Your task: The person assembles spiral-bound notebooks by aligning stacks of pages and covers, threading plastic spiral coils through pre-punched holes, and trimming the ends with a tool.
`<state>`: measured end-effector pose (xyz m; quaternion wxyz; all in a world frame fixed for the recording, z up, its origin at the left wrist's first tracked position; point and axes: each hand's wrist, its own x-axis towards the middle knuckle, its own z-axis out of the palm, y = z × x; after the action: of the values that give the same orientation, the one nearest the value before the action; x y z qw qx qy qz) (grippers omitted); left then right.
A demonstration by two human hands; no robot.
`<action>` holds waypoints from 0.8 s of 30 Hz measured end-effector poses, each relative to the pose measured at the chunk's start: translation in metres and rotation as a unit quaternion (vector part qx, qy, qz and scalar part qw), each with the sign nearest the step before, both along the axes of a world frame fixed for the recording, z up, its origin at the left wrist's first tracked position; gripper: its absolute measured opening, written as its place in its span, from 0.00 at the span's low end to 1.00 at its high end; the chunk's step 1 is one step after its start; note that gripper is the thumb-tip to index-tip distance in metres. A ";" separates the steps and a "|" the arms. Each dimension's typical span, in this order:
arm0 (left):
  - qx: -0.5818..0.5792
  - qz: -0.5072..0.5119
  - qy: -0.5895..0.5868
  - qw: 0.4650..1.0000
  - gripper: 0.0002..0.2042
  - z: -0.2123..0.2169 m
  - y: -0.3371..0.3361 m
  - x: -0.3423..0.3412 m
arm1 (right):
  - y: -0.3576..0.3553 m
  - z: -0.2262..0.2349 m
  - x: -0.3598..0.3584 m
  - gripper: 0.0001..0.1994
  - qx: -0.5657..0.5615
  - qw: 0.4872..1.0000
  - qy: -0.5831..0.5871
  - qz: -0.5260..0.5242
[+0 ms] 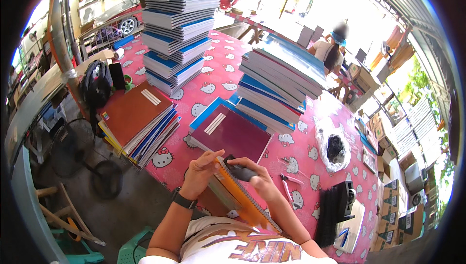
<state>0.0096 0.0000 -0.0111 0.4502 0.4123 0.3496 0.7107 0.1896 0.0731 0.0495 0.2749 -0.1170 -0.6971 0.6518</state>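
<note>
Your left hand grips the notebook, your right hand a black tool. Likely light, bendy; hold it along the coil.

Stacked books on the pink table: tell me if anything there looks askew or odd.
The shorter book stack, behind the purple-covered book, looks askew: its upper part juts out to the right past its lower part. The fisheye lens may exaggerate this lean.

White shirt, short white sleeves, large block letters across the front in brown and purple tones, curved mark above them, dark wristwatch on the left arm
</note>
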 end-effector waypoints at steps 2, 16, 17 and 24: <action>-0.001 -0.016 0.040 0.999 0.18 0.007 -0.003 0.005 | 0.013 -0.020 0.008 0.32 0.061 0.988 -0.114 -0.081; 0.029 -0.090 0.146 0.985 0.09 0.079 0.008 0.055 | -0.054 0.078 0.070 0.18 0.299 0.880 -0.189 -0.317; 0.052 -0.085 0.168 0.981 0.09 0.085 0.007 0.062 | -0.058 0.080 0.066 0.17 0.359 0.859 -0.162 -0.327; 0.086 -0.126 0.100 0.983 0.08 0.082 0.005 0.068 | -0.057 0.064 0.062 0.16 0.353 0.871 -0.069 -0.334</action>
<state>0.0774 0.0053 0.0706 0.4615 0.5591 0.2756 0.6312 0.2518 0.0166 0.1133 0.4503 -0.2827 -0.8173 0.2223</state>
